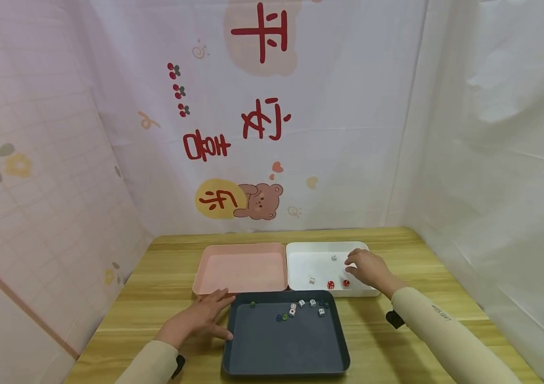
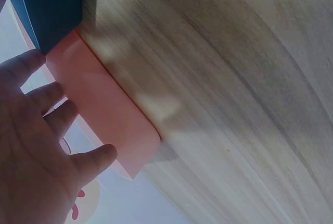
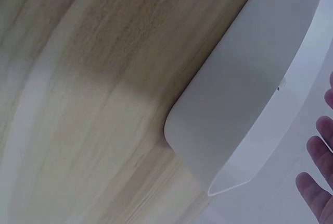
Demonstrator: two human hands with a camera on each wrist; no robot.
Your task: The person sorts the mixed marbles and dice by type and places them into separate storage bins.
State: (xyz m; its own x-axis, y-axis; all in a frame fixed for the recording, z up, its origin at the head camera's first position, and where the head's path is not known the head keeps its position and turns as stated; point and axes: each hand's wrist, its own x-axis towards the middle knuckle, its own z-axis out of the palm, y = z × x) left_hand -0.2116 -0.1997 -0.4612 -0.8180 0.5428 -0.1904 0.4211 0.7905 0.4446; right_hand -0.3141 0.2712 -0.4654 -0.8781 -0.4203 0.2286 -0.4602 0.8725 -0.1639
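My right hand hovers over the right side of the white tray, its fingers loosely bent with nothing visible between them. Inside that tray lie red dice, one near the front wall and another below the fingertips, plus two pale dice. Spread fingers of my left hand rest at the left rim of the dark grey tray. Toward the back of this tray sit several white dice, along with small green and blue pieces.
A pink tray stands behind the dark one, side by side with the white tray. All rest on a wood-grain table. Printed cloth hangs behind the table and along both sides.
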